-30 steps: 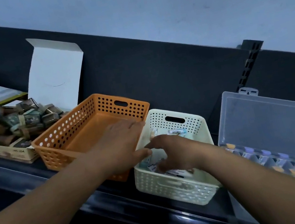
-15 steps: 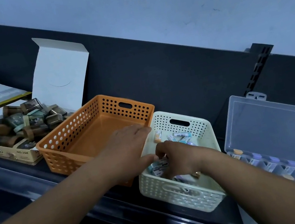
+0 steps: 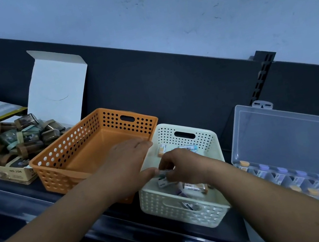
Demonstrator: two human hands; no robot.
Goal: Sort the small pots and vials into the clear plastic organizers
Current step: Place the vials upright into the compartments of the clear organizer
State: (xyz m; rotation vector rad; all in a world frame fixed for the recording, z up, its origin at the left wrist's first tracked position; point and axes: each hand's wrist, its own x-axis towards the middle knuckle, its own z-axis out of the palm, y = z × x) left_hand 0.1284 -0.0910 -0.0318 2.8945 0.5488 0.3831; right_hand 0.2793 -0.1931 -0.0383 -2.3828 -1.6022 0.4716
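A cream perforated basket (image 3: 222, 211) on the dark shelf holds several small labelled vials (image 3: 193, 188). My right hand (image 3: 183, 167) reaches into it and pinches one white-labelled vial (image 3: 161, 175) at its fingertips. My left hand (image 3: 126, 168) rests palm down over the basket's left rim, fingers spread, its thumb tip touching that same vial. An orange-capped vial (image 3: 161, 149) lies just beyond my left index finger. To the right stands a clear plastic organizer (image 3: 288, 141) with its lid up; a row of capped vials (image 3: 286, 177) in purple, orange and teal fills it.
An empty orange basket (image 3: 96, 152) touches the cream one on the left. Further left, an open cardboard box (image 3: 1, 174) with a raised white flap holds several small brown pots (image 3: 28, 134). A black back panel (image 3: 170, 89) runs behind the shelf.
My right hand has shifted slightly inside the cream basket and now pinches a vial beside my left thumb. My left hand has stayed on the rim. The camera has tilted a little.
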